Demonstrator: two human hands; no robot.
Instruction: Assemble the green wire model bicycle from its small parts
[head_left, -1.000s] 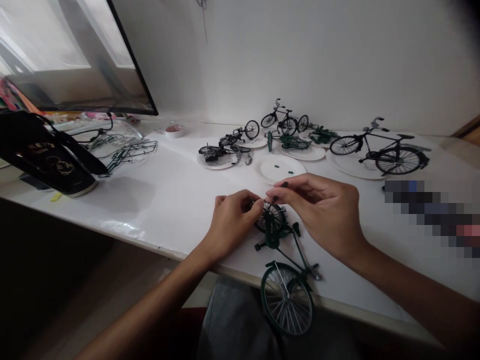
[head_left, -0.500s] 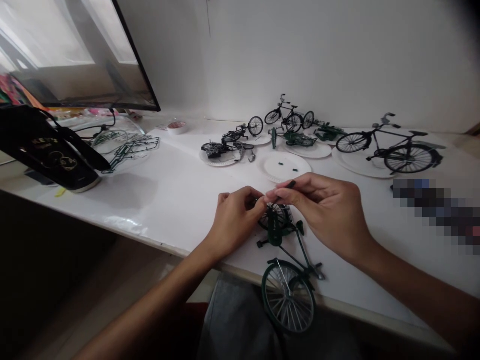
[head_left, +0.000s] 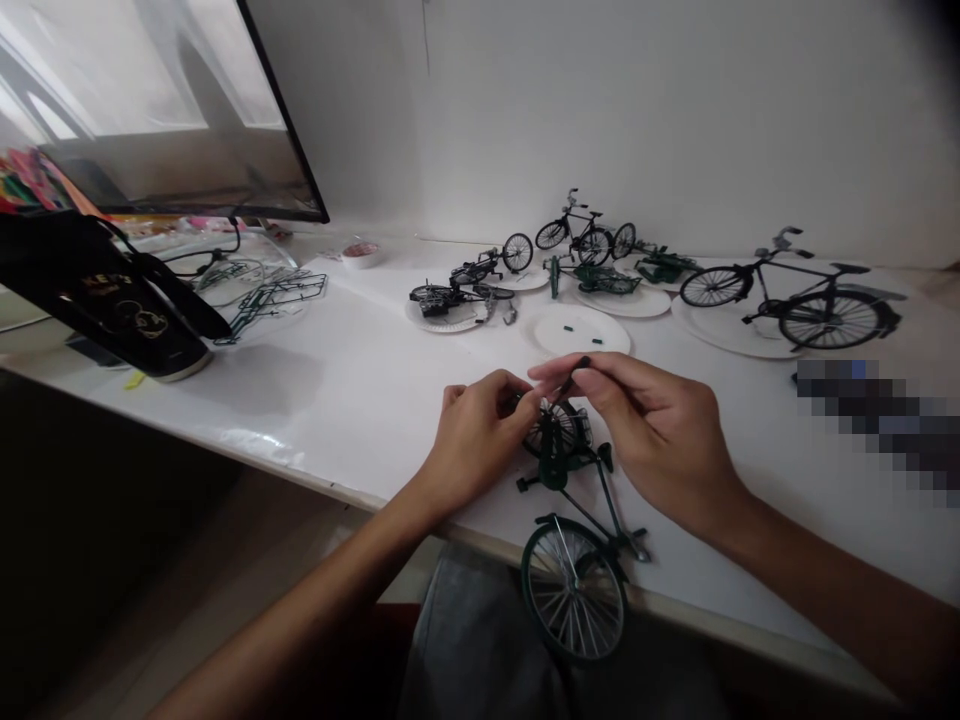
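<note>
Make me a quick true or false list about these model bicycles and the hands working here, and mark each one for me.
1. The right hand holds a slim dark tool. True.
2. The green bicycle lies wholly on the table. False: one wheel juts past the near edge.
3. Two small green pieces lie on the white plate just beyond the hands. True.
4. The left hand is gripping the black flask. False: it is beside the green bicycle's other wheel.
5. The small bowl near the monitor is black. False: it is white.
6. The black bicycle at far right stands upright. True.
</note>
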